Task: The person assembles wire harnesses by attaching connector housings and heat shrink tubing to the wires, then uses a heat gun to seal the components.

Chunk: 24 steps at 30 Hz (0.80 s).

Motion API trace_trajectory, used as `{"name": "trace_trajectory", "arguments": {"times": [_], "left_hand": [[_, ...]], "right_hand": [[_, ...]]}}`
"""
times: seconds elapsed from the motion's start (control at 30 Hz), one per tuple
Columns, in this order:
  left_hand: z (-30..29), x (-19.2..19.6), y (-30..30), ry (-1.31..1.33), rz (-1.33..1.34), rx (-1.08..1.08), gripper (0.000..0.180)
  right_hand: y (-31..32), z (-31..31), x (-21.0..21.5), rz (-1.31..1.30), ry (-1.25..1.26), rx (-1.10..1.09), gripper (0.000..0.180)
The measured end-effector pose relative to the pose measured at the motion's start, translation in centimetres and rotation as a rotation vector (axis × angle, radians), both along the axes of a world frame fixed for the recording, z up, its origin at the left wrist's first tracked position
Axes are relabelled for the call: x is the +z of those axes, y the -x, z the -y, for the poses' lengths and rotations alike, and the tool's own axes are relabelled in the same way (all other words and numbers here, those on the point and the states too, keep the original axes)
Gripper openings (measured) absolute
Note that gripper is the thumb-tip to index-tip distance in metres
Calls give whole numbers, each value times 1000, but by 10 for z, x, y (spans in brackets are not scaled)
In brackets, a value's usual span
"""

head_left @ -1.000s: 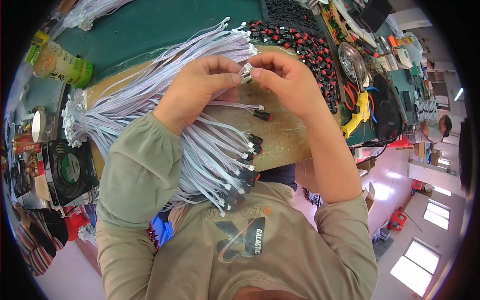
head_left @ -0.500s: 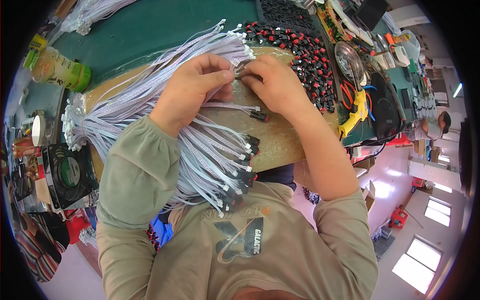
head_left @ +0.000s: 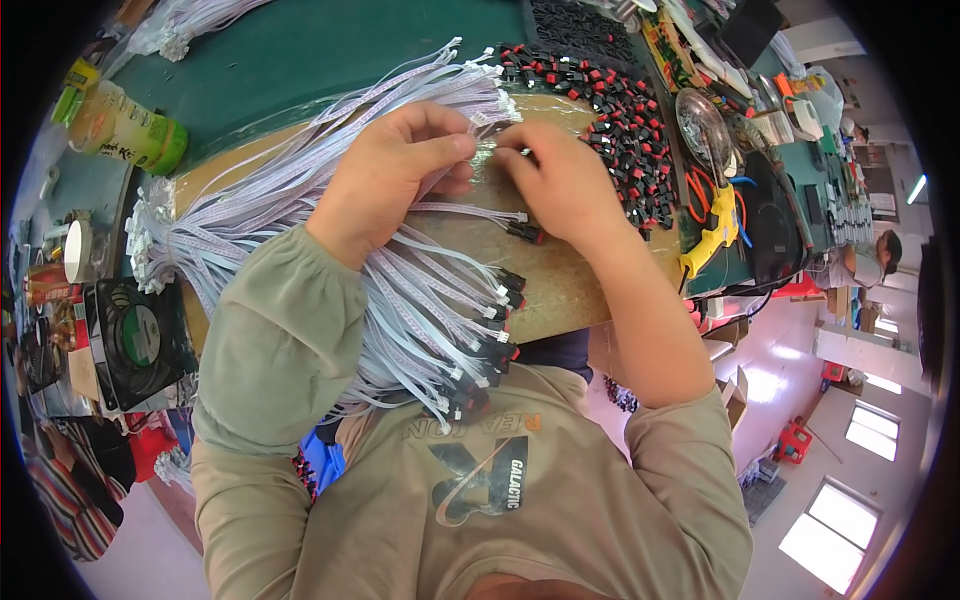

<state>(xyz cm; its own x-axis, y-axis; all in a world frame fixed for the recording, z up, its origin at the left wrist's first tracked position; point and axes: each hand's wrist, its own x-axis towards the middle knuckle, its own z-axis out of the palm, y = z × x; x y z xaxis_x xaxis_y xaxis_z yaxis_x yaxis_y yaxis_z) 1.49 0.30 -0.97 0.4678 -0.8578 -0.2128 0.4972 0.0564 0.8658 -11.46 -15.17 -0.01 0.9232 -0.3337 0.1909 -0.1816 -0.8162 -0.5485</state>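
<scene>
My left hand (head_left: pixel 395 175) is closed in a pinch on a thin flat ribbon cable, whose end shows near the thumb tip. Just right of it, my right hand (head_left: pixel 565 185) has its fingers curled together; whatever they hold, if anything, is hidden. A large bundle of white ribbon cables (head_left: pixel 235 225) fans out beneath my left forearm. Small white plugs (head_left: pixel 503 100) tip the upper cables. Toward my body, the lower cables end in black and red parts (head_left: pixel 500 345), and one such part (head_left: pixel 524 232) lies below my right hand.
Loose black and red parts (head_left: pixel 640 165) are heaped at the right of the brown board (head_left: pixel 560 285). Beyond them are a yellow glue gun (head_left: pixel 718 240) and a metal dish (head_left: pixel 700 118). At left stand a green-labelled bottle (head_left: pixel 130 130) and a black fan (head_left: pixel 130 345).
My right hand has drawn slightly right, widening the gap between its fingertips and my left hand's. The left hand keeps its pinch. The whole view has shifted a little.
</scene>
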Motion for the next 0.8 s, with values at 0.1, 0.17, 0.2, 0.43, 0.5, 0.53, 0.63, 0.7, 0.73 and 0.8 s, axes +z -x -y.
{"name": "trace_trajectory", "arguments": {"times": [0.1, 0.17, 0.2, 0.43, 0.5, 0.53, 0.63, 0.7, 0.73, 0.8], "left_hand": [[1, -1, 1, -10, 15, -12, 12], [0, 1, 1, -7, 22, -19, 12], [0, 1, 1, -3, 31, -26, 12], [0, 0, 1, -4, 44, -27, 20], [-1, 1, 2, -18, 35, -18, 20], [-1, 2, 2, -17, 34, -18, 20], [-1, 5, 3, -33, 44, -37, 16], [-1, 6, 3, -29, 41, -46, 16], [-1, 6, 3, -29, 41, -47, 16], [-2, 5, 4, -24, 34, -46, 16]], "right_hand": [[5, 1, 16, -61, -320, -131, 16], [5, 2, 24, 125, -468, -99, 15], [5, 1, 27, 198, -439, -57, 15], [-3, 3, 34, 274, -110, 161, 15], [-3, -2, 34, 221, -293, 81, 18], [-3, -2, 35, 221, -293, 82, 18], [-4, -3, 36, 214, -303, 86, 21], [-5, -3, 37, 152, -280, 90, 24], [-5, -3, 36, 152, -280, 90, 24], [-7, -3, 33, 118, -315, 85, 28]]}}
